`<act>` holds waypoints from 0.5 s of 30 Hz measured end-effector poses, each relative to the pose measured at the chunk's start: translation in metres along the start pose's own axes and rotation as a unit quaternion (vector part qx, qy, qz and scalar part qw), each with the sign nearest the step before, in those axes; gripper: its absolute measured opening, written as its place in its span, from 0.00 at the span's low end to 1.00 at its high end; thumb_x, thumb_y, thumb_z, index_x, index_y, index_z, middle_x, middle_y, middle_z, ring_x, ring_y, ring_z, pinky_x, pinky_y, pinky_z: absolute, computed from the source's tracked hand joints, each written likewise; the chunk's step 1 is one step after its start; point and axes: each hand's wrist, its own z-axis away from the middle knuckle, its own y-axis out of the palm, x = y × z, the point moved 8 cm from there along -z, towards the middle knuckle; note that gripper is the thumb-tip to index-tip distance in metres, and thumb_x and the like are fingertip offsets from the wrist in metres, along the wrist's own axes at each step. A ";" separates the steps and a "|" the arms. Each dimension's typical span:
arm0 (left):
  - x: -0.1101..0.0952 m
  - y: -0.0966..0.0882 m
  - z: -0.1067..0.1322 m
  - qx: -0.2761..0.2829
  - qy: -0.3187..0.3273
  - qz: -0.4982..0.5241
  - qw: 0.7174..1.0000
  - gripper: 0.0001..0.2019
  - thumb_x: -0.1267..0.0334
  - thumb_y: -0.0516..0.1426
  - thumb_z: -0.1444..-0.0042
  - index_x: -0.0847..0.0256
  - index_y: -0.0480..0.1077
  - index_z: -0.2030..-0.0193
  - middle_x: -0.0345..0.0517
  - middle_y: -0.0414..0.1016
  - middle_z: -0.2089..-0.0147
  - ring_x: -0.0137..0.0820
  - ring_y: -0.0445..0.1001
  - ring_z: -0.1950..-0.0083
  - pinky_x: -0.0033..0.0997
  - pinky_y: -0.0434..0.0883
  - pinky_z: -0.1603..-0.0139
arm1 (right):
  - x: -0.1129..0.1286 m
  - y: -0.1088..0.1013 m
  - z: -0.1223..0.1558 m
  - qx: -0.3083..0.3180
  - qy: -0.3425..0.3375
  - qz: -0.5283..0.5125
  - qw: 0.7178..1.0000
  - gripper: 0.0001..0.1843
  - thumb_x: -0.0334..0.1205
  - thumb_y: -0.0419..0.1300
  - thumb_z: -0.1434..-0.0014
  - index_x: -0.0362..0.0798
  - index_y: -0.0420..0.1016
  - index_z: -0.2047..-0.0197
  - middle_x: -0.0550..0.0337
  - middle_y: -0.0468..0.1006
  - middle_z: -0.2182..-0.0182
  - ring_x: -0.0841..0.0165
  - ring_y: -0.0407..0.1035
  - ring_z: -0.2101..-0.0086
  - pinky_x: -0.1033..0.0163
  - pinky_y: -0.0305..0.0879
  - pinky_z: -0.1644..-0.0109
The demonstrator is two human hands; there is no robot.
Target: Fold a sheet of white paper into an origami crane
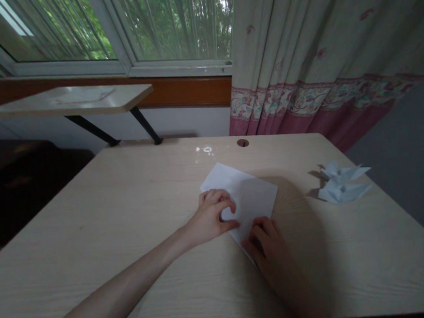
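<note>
A white sheet of paper [248,192] lies flat on the light wooden table [129,218], turned at an angle. My left hand [212,216] rests on the sheet's left edge with fingers curled, pinching the paper. My right hand [267,245] presses on the sheet's near corner, fingers bent down onto it. Both hands touch the paper, a short way apart.
Two folded white paper figures [342,183] sit near the table's right edge. A small round hole [243,143] is at the table's far side. Behind stand a white shelf [73,101] on black brackets, a window, and a flowered curtain [317,54].
</note>
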 end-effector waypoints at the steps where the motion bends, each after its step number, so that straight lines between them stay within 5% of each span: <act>1: 0.001 0.001 0.000 -0.002 -0.001 0.000 1.000 0.14 0.54 0.67 0.53 0.55 0.72 0.63 0.41 0.69 0.53 0.38 0.65 0.49 0.41 0.54 0.47 | -0.001 0.002 0.001 0.004 0.000 0.002 1.000 0.06 0.35 0.57 0.40 0.49 0.68 0.69 0.56 0.70 0.61 0.63 0.68 0.60 0.56 0.71 0.57; 15: 0.002 0.001 0.000 -0.007 -0.002 0.013 1.000 0.14 0.54 0.68 0.54 0.55 0.72 0.63 0.42 0.69 0.54 0.39 0.64 0.50 0.42 0.54 0.47 | -0.001 0.002 0.000 0.017 0.003 0.002 1.000 0.07 0.30 0.59 0.43 0.49 0.67 0.70 0.56 0.69 0.61 0.63 0.67 0.60 0.55 0.70 0.57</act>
